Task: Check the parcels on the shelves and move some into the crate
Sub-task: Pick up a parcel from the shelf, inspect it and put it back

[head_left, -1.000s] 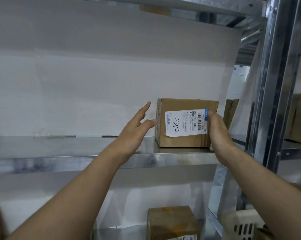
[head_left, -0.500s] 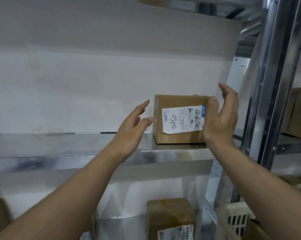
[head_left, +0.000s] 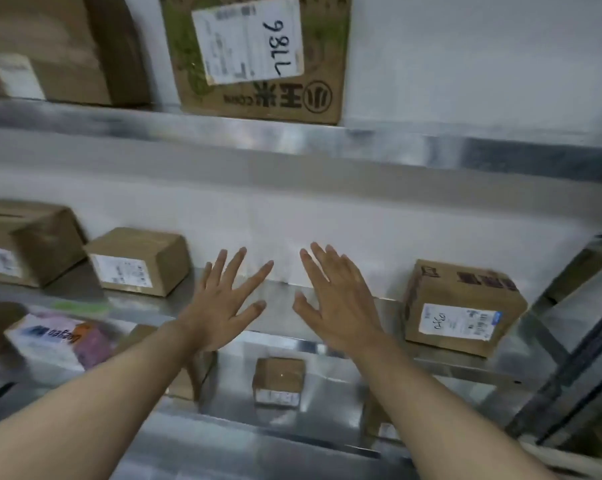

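Note:
Both my hands hover spread in front of the middle shelf (head_left: 285, 317), holding nothing. My left hand (head_left: 223, 306) and my right hand (head_left: 337, 303) have straight fingers and sit side by side. The small brown parcel with the handwritten white label (head_left: 462, 306) stands on that shelf to the right of my right hand, apart from it. Two brown parcels, one labelled (head_left: 136, 261) and one larger (head_left: 29, 240), sit on the same shelf to the left. No crate is visible.
The upper shelf (head_left: 327, 140) carries a green-printed carton with a label (head_left: 258, 53) and a large brown box (head_left: 60, 46). Below, a small parcel (head_left: 278, 381) and a white-and-pink box (head_left: 60, 341) sit on the lower shelf. A metal upright (head_left: 569, 393) stands at right.
My right hand has let go of the labelled parcel and both hands have drawn back and to the left. The view has pulled away and tilted, showing more shelves.

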The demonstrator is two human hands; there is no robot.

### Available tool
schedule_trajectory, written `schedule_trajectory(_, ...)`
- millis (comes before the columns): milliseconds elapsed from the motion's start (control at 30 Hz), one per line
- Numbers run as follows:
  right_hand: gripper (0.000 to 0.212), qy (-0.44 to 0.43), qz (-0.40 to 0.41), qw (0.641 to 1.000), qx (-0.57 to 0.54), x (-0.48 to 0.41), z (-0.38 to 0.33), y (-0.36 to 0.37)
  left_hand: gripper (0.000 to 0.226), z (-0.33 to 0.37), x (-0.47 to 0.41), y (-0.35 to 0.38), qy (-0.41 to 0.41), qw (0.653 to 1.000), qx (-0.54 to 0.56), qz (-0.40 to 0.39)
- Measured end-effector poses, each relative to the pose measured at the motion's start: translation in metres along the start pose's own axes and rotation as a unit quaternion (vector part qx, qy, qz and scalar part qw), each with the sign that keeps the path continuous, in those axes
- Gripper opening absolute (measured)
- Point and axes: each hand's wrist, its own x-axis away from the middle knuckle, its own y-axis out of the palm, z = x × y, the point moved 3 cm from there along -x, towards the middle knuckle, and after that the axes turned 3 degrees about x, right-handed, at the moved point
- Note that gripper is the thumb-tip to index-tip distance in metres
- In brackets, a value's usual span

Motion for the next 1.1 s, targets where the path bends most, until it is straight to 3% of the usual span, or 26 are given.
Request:
schedule_trajectory(233,0.078,0.020,-0.150,0.986,-0.063,-0.036,-0.114,-0.064,0.080,-0.054,0.085,-0.133,-0.137,0.986,-0.055,-0.075)
schedule_trajectory(367,0.077,-0.015,-0.175,0.980,-0.090,-0.061,-0.192,-0.112,0.084,-0.078,0.149,-0.226,-0.184,0.977,-0.090,-0.051)
schedule_trajectory(633,0.079,-0.112,-0.142,0.979,-0.097,-0.091,-0.350,-0.186,0.083,-0.138,0.301,-0.384,-0.307,0.940,-0.144,0.031)
schedule_trajectory(933,0.077,-0.160,-0.152,0.972,-0.077,-0.142,-0.456,-0.189,0.077,-0.239,0.373,-0.440,-0.372,0.918,-0.132,0.044)
schedule_trajectory(1100,0.076,-0.146,-0.173,0.971,-0.072,-0.214,-0.522,-0.153,0.066,-0.340,0.363,-0.466,-0.384,0.913,-0.134,0.032)
